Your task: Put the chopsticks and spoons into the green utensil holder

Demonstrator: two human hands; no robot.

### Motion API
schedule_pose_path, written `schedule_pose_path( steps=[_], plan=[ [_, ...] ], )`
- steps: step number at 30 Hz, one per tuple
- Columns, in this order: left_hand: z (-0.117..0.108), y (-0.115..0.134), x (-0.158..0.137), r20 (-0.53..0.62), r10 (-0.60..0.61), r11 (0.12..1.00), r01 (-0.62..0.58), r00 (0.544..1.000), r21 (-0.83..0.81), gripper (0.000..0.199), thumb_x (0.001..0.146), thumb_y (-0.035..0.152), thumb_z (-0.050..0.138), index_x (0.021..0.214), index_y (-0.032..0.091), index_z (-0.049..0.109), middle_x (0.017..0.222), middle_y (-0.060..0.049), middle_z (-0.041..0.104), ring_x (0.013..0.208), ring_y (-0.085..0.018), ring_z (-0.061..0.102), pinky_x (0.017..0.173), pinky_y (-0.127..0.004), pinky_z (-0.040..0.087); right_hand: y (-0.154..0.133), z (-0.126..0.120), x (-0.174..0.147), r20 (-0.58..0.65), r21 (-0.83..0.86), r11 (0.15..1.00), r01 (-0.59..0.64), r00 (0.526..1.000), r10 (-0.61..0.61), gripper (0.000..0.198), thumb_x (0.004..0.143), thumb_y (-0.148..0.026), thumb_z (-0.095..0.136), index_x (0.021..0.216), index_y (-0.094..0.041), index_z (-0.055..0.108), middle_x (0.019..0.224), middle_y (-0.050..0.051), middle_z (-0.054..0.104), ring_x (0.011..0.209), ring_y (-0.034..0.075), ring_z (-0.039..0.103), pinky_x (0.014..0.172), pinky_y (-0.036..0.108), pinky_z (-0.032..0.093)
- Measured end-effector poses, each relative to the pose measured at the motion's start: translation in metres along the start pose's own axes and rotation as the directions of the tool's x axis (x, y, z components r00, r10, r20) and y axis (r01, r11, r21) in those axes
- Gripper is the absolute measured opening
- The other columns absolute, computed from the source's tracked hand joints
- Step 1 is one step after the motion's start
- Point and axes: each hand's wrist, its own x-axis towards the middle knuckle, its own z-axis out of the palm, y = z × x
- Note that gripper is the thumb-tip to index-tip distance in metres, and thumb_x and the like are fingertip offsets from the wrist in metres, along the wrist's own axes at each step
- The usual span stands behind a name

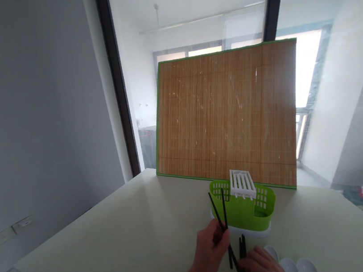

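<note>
Lots of free room on this pale, smooth matte tabletop (123,247): the whole left half is bare right out to its near-left edge, and everything is bunched up at the bottom right.

The left hand (211,251) is pinching a pair of thin black plastic chopsticks (220,214), fingers closed around the lower ends, the sticks standing nearly upright with tips splayed slightly, right against the front left wall of the lime-green plastic cutlery caddy (246,210). That caddy is oval, slotted near the rim, sits on a white base, and has a white ribbed insert (242,184) poking up out of the top.

The right hand (262,266) lies low on the table, fingers curled over more black chopsticks (242,249) lying flat just in front of the caddy. Can't tell how tight that grip is. Just right of it, touching or nearly, sit a few small glossy white round spoons (296,268).

Behind the caddy, a big rectangular woven bamboo mat with green edging (228,111) stands tilted against the glass wall.
</note>
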Motion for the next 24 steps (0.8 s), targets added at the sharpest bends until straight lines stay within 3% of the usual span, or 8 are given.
schedule_pose_path(
  steps=[4,8,10,13,16,20,24],
  plan=[
    [0.000,0.000,-0.007,-0.002,0.107,0.989,-0.106,0.994,0.102,0.021,0.086,0.034,0.043,0.079,0.017,0.053,0.057,0.005,0.047,0.051,-0.008,0.041,0.050,-0.017,0.034,0.000,0.026,-0.004,0.055,-0.032,0.995,0.094,0.994,-0.092,0.009,0.075,-0.027,0.067,0.079,-0.028,0.058,0.074,-0.005,0.064,0.071,0.015,0.055,0.062,0.026,0.037],
    [-0.001,0.000,-0.009,-0.068,0.173,0.965,-0.156,0.983,0.212,0.018,0.084,0.033,0.045,0.079,0.018,0.055,0.054,0.005,0.049,0.049,-0.008,0.044,0.051,-0.017,0.036,0.007,0.020,-0.009,0.072,-0.075,0.996,0.042,0.997,-0.036,0.015,0.075,-0.028,0.065,0.065,-0.025,0.055,0.063,-0.005,0.061,0.067,0.014,0.055,0.061,0.027,0.035],
    [0.000,0.000,-0.009,-0.074,0.191,0.959,-0.170,0.979,0.228,0.018,0.085,0.032,0.045,0.080,0.019,0.056,0.054,0.004,0.050,0.049,-0.008,0.045,0.052,-0.017,0.037,0.008,0.009,-0.010,0.110,-0.066,0.998,0.008,0.994,0.000,0.005,0.078,-0.029,0.062,0.077,-0.026,0.058,0.067,-0.004,0.063,0.068,0.014,0.057,0.063,0.027,0.037],
    [0.002,-0.002,-0.009,-0.047,0.214,0.957,-0.200,0.976,0.210,0.016,0.085,0.031,0.047,0.081,0.018,0.056,0.056,0.003,0.053,0.050,-0.008,0.047,0.052,-0.017,0.038,0.006,-0.001,-0.008,0.089,0.005,0.990,-0.143,0.986,0.142,0.036,0.077,-0.033,0.061,0.110,-0.023,0.052,0.070,-0.003,0.063,0.068,0.015,0.058,0.065,0.026,0.043],
    [0.006,-0.003,-0.011,-0.031,0.217,0.961,-0.208,0.976,0.180,0.014,0.084,0.030,0.049,0.079,0.018,0.056,0.057,0.003,0.056,0.051,-0.008,0.049,0.053,-0.017,0.039,0.000,0.000,-0.002,0.115,0.108,0.945,-0.309,0.948,0.297,0.052,0.077,-0.032,0.058,0.124,-0.017,0.042,0.068,-0.003,0.060,0.064,0.014,0.059,0.063,0.025,0.046],
    [0.012,-0.003,-0.016,-0.023,0.218,0.967,-0.213,0.976,0.138,0.010,0.081,0.027,0.050,0.082,0.020,0.056,0.058,0.003,0.058,0.051,-0.008,0.052,0.054,-0.017,0.042,-0.009,0.006,0.009,0.243,0.202,0.897,-0.393,0.907,0.343,0.025,0.079,-0.027,0.051,0.103,-0.022,0.056,0.072,-0.001,0.062,0.061,0.013,0.059,0.058,0.023,0.044],
    [0.018,-0.003,-0.020,-0.018,0.242,0.961,-0.237,0.970,0.146,0.008,0.076,0.025,0.051,0.080,0.020,0.057,0.059,0.003,0.059,0.052,-0.009,0.054,0.055,-0.018,0.043,-0.014,0.003,0.019,0.227,0.269,0.881,-0.390,0.914,0.336,0.015,0.078,-0.023,0.045,0.088,-0.023,0.057,0.076,0.001,0.065,0.066,0.015,0.061,0.060,0.023,0.044]
  ],
)
